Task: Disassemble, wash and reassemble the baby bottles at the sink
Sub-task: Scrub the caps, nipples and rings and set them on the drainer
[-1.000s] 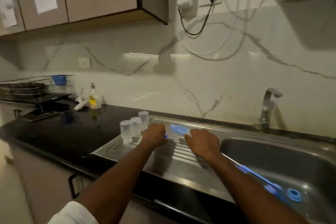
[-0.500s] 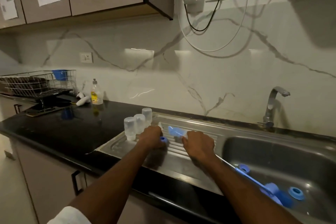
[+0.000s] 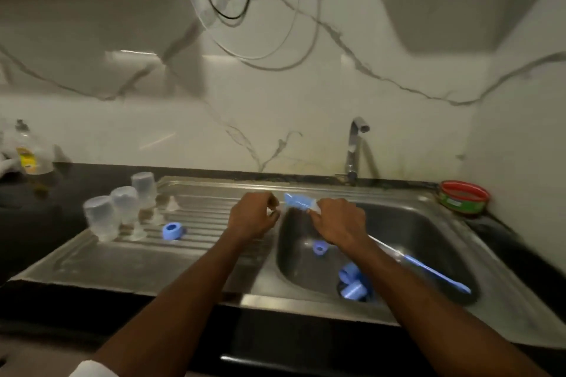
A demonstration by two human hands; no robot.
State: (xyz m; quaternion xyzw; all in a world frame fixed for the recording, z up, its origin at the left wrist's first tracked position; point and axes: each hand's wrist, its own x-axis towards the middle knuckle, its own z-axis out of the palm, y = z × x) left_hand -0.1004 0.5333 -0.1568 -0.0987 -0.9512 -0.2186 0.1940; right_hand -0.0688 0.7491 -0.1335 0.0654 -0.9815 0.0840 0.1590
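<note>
Three clear baby bottles [image 3: 125, 205] stand upside down at the left of the steel drainboard [image 3: 92, 263]. A blue screw ring [image 3: 172, 230] lies beside them. My left hand [image 3: 254, 219] hovers at the basin's left rim, fingers curled, pinching a small pale piece that is blurred. My right hand [image 3: 337, 223] grips a blue bottle brush [image 3: 298, 200] with its head pointing at the left hand; the long handle trails back over the sink [image 3: 428, 229]. Another blue ring [image 3: 319, 247] and blue caps [image 3: 352, 283] lie in the basin.
A chrome tap [image 3: 353, 147] stands behind the basin. At the back right corner sits a red and green tin [image 3: 462, 197]. A dish soap bottle [image 3: 29, 150] is on the black counter at far left. Cables hang down the marble wall.
Both hands have moved right, from over the drainboard to the basin's left rim. The blue ring that was at my left hand now lies on the drainboard. The view has swung right.
</note>
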